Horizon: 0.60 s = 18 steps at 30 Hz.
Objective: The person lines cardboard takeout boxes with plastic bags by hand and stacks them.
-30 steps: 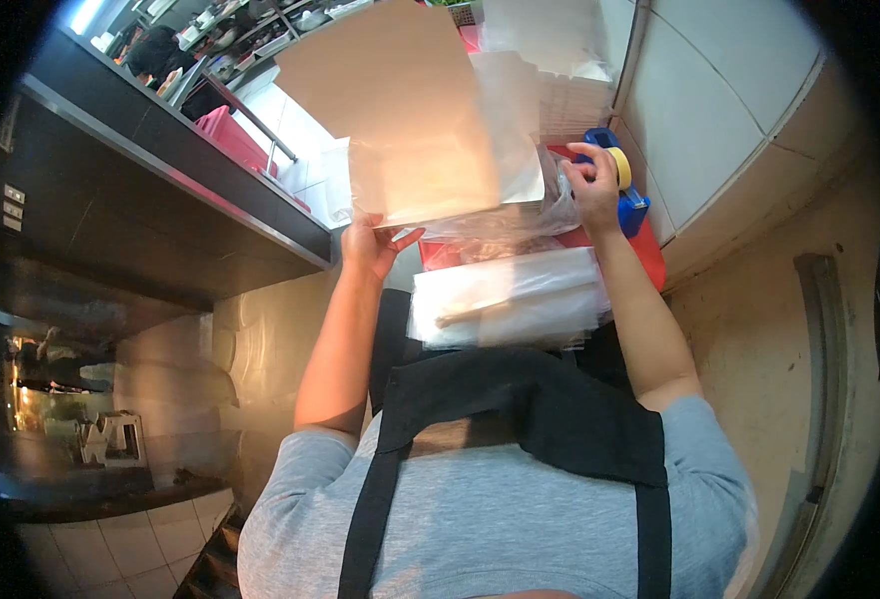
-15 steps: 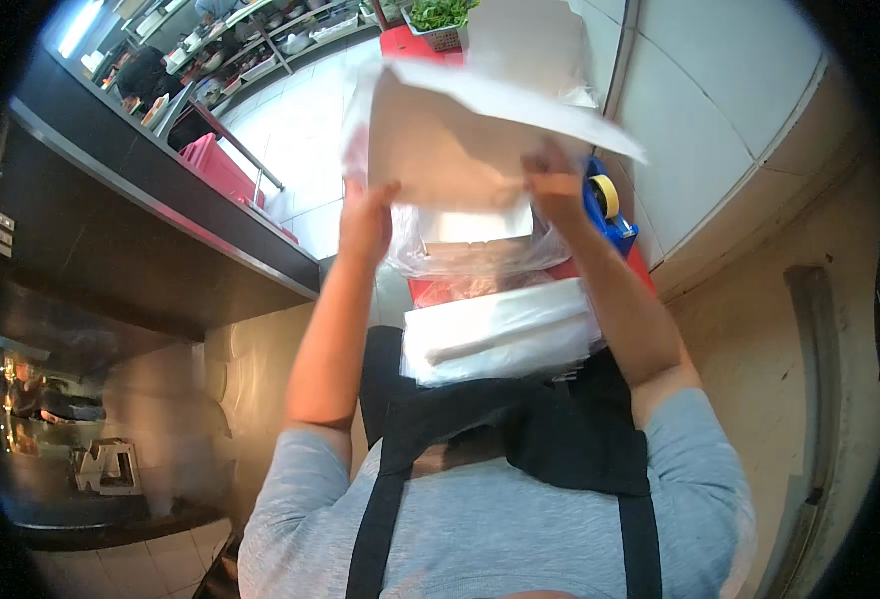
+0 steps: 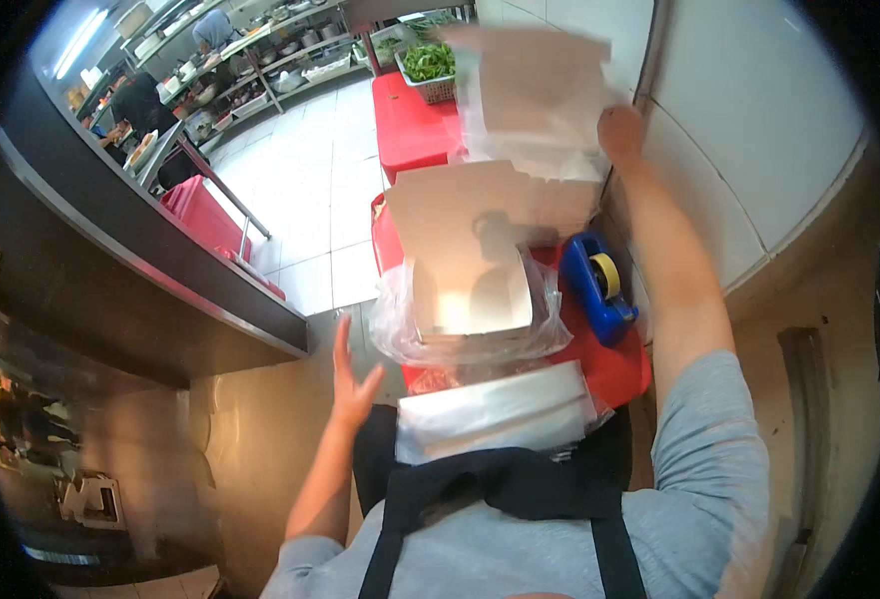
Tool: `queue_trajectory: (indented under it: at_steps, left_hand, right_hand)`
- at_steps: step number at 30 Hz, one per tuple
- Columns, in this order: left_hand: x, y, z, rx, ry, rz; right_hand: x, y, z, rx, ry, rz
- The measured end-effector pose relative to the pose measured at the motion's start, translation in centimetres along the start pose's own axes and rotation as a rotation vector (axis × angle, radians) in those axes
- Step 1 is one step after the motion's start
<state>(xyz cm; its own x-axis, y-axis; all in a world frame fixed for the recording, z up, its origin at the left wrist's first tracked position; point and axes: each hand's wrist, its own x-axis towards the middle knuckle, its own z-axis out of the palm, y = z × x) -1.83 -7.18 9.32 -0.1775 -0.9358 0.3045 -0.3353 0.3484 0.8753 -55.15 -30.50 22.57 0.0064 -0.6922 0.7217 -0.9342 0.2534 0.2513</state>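
open box (image 3: 465, 301): mid-frame, on clear plastic (image 3: 392, 334); walls up
done: one box shaped, it seems
left: lid (image 3: 447, 205) not yet closed; whether the upper pile needs shaping, i cannot tell
left hand (image 3: 353, 387): left of the box, fingers wide, holding nothing
right hand (image 3: 621, 137): upper right, beside the cardboard pile (image 3: 540, 85); blurred, cannot tell if gripping
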Motion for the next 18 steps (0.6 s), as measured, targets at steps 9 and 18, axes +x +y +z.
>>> queue_trajectory:
  at_steps: [9,18]
  left_hand:
    - [-11.6,-7.4,-0.2,0.486,-0.142,-0.285]
    - [-10.7,-7.1,0.2,0.529,-0.164,-0.205]
  right_hand:
    - [-0.6,-1.9,2.5,0.335,-0.701,0.333]
    - [2.3,-8.4,0.7,0.605,-0.415,-0.046]
